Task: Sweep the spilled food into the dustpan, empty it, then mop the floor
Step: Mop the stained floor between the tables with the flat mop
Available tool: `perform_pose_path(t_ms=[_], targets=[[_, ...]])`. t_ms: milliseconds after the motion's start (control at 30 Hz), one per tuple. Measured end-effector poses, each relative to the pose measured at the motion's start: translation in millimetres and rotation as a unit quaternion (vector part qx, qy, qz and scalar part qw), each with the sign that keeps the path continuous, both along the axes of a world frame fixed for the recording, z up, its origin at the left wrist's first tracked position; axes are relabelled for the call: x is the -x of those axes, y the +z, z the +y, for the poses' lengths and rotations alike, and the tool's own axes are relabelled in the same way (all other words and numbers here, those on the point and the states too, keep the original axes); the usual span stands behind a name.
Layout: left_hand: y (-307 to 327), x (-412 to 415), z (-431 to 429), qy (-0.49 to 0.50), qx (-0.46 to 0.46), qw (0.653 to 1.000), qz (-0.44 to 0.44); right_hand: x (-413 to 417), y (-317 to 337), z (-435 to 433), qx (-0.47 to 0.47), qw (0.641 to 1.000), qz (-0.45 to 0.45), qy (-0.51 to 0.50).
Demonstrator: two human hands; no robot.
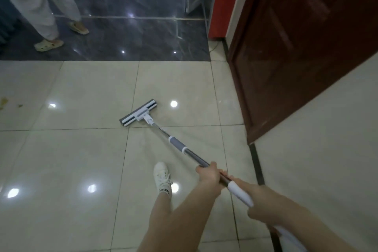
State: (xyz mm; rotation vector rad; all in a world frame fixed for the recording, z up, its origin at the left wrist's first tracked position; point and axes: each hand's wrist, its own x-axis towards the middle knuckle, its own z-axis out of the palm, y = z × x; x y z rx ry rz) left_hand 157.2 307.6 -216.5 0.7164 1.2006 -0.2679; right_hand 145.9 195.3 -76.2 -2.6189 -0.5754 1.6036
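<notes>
One mop [138,113], two hands, perhaps two food scraps [4,101].

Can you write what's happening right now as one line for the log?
step: mopping | left hand and right hand: gripping mop handle | mop head: flat on cream tiles | food bits: far left

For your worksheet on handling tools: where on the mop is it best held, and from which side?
Hold the mop by the upper end of its long pole, coming from above. The pole slopes up from the flat head on the floor tiles towards the person. The left hand wraps the grey shaft, the right hand the white end grip.
</notes>
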Motion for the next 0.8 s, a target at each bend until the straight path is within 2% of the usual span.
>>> perform_pose_path(t_ms=[133,233,333,600,800], targets=[[-8.5,-40.3,12.0,0.002,0.033,0.999,-0.013,-20.2,-9.1,14.6,0.094,0.987,-0.125,0.025],[-10.6,-79.3,26.6,0.01,0.06,0.998,-0.032,-54.8,-14.4,23.3,0.095,0.978,-0.186,0.027],[-10.6,-110.2,59.4,0.032,0.071,0.996,-0.039,-93.0,-22.0,55.9,0.115,0.977,-0.179,0.031],[-23.4,-214.9,210.5,0.088,0.06,0.993,-0.059,-219.5,-42.4,198.0,0.045,0.98,-0.171,0.094],[-7.6,-310.9,342.1,0.13,0.073,0.985,-0.081,-333.9,-30.9,326.6,-0.007,0.98,-0.157,0.125]])
